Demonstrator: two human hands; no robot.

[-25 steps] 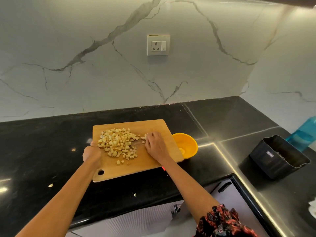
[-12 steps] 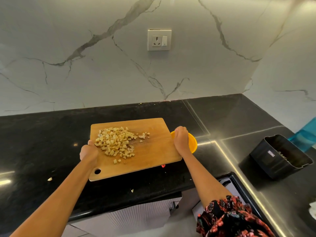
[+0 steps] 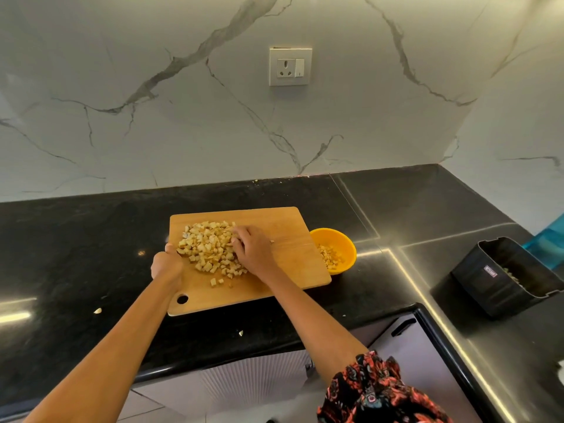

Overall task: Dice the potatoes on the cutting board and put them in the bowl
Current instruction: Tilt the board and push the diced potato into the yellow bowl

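Potato dice (image 3: pixel 210 248) heaped on the wooden cutting board (image 3: pixel 290 264), left half, a few strays at 6 o'clock of the heap. Board lies on the black table (image 3: pixel 76 239). Left hand (image 3: pixel 166 265) at the board's 9 o'clock edge, grip curled round that edge. Right hand (image 3: pixel 253 250) lies on the heap's 3 o'clock side, fingers bent into the dice; whether it holds any, cannot tell. Yellow bowl (image 3: pixel 346 244) at 3 o'clock, partly under the board's edge, some dice inside.
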